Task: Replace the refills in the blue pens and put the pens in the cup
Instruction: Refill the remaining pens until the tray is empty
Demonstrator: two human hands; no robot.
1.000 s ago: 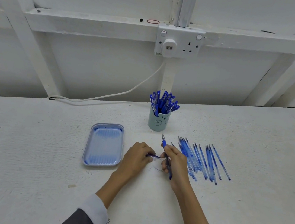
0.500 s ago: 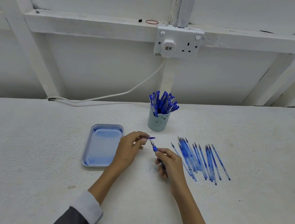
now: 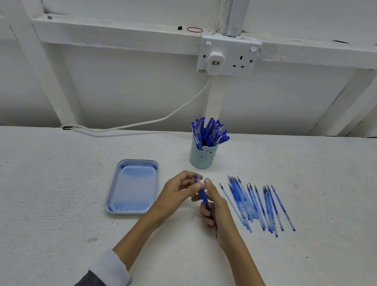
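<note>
Your white table carries a blue tray on your left and a spread row of refills on your right. The cup behind stands packed with pens. Between tray and refills, your left hand pinches a blue pen at its far end, and your right hand grips its barrel.

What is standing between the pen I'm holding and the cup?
Nothing visible: the stretch of table between the blue pen and the cup straight beyond it is bare. The cup itself is crowded with pens.
</note>
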